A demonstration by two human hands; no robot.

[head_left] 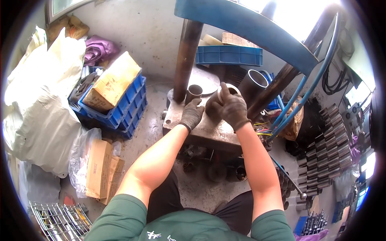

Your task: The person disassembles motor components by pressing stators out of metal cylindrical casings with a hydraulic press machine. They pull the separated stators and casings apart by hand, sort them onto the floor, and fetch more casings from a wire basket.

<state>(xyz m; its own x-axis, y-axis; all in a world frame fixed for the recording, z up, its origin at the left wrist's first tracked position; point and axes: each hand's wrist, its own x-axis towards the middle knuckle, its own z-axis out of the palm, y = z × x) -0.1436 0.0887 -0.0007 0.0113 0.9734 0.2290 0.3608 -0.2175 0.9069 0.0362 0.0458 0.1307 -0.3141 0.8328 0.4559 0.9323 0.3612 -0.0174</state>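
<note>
Right hand [233,109] grip around pale ring [227,90]; left hand [191,114] clenched beside steel sleeve [194,92].

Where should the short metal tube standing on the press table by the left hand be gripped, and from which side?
Grip the short metal tube around its outer wall near the open top rim, coming from above. It stands upright with its mouth up, and the left hand sits just below it; a dark column crowds its left side.

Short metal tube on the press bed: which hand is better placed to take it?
Left, probably. The left hand is right at the short metal tube, while the right hand holds a pale ring.
</note>
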